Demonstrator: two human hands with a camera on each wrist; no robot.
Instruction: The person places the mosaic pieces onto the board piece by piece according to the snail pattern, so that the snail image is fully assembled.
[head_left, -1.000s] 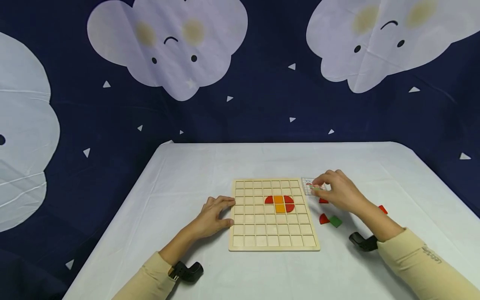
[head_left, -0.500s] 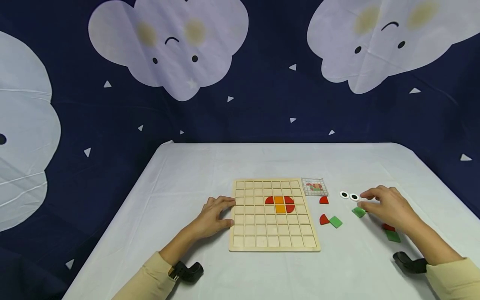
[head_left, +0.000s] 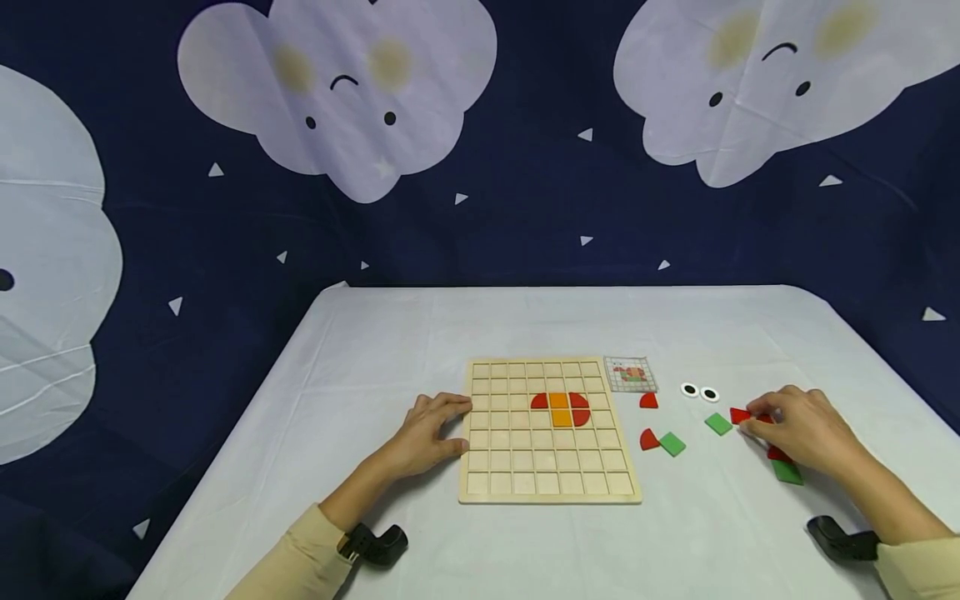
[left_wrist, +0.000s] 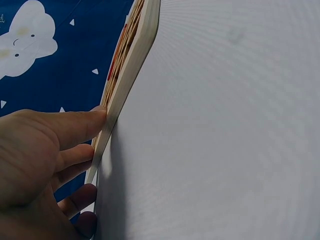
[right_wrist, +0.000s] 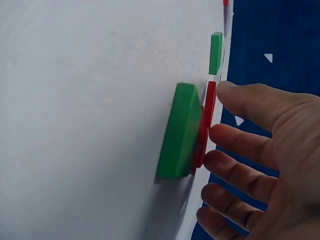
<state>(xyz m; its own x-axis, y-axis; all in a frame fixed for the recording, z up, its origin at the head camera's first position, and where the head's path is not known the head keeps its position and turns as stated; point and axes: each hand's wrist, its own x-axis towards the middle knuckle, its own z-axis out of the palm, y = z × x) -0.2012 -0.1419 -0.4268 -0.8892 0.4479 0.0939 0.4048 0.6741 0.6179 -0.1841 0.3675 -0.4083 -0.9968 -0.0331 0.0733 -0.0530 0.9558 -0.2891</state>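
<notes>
A wooden grid board [head_left: 525, 460] lies on the white table, with red quarter-round pieces [head_left: 580, 417] and orange squares [head_left: 561, 417] set in some cells. At its left edge rests my left hand [head_left: 427, 433]; in the left wrist view the thumb [left_wrist: 82, 125] touches the rim. Over at the right, my right hand [head_left: 802, 425] is at a red piece [head_left: 738, 415], fingertips spread apart around it. In the right wrist view, red pieces [right_wrist: 210, 107] lie beyond a green block [right_wrist: 177, 135], close to the fingertips. Whether they touch is unclear.
A small printed pattern card [head_left: 630, 375] lies by the board's upper right corner. Loose red quarter-rounds [head_left: 648, 439], green squares [head_left: 672, 444] and two eye-patterned discs [head_left: 709, 394] lie right of the board. A dark cloth with clouds [head_left: 525, 233] hangs behind the table.
My right hand has moved from over the card rightward past the eye discs to the red pieces, uncovering the card and discs. My left hand stays at the board.
</notes>
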